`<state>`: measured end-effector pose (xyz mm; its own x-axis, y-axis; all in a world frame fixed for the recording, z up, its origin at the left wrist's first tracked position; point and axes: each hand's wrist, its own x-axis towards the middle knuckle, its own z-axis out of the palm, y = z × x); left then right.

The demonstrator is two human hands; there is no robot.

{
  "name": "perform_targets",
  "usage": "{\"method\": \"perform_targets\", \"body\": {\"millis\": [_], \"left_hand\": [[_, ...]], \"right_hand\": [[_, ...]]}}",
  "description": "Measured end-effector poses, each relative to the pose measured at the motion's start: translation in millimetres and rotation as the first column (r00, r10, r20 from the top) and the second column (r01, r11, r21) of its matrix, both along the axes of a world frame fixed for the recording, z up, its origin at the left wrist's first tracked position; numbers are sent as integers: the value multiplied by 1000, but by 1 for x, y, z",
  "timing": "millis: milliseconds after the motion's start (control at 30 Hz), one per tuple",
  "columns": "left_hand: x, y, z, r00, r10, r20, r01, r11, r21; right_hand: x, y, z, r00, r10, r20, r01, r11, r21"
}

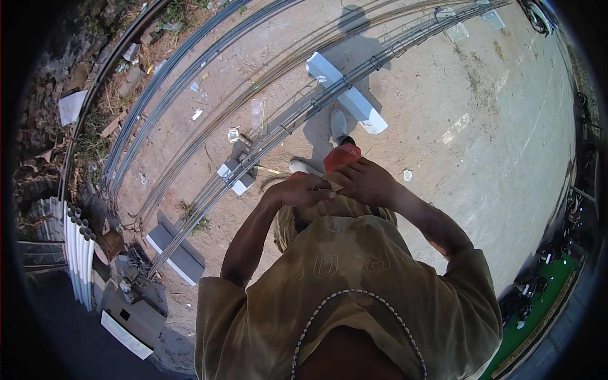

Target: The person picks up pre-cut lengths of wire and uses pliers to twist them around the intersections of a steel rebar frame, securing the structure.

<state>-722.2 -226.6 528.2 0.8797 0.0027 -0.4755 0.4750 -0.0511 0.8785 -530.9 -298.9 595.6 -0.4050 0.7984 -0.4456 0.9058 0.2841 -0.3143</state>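
Observation:
My left hand (304, 189) and my right hand (360, 182) meet in front of my waist, fingertips close together. The fingers of both are curled in, as if pinching something small that I cannot make out. Red cloth (342, 157) shows just beyond the hands, above my shoes. Past the hands lies a long reinforcing-bar cage (278, 132) with stirrups, apart from both hands. It rests across a long white-grey block (348, 92), a small block (235, 177) and another long block (175, 251).
Long loose steel bars (152, 95) curve along the left and far side. White pipes (78, 259) stand at the left beside rubble. A small tub (234, 135) and plastic scraps lie on the sandy ground (437, 114). Parked motorcycles (529, 294) line the right edge.

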Motion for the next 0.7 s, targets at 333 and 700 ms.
{"method": "perform_targets", "body": {"millis": [333, 700], "left_hand": [[51, 16, -8, 935, 309, -175, -327, 941, -86], [142, 60, -115, 985, 172, 24, -174, 973, 155]], "right_hand": [[95, 7, -79, 932, 129, -339, -90, 988, 128], [208, 24, -206, 890, -206, -407, 91, 955, -284]]}}
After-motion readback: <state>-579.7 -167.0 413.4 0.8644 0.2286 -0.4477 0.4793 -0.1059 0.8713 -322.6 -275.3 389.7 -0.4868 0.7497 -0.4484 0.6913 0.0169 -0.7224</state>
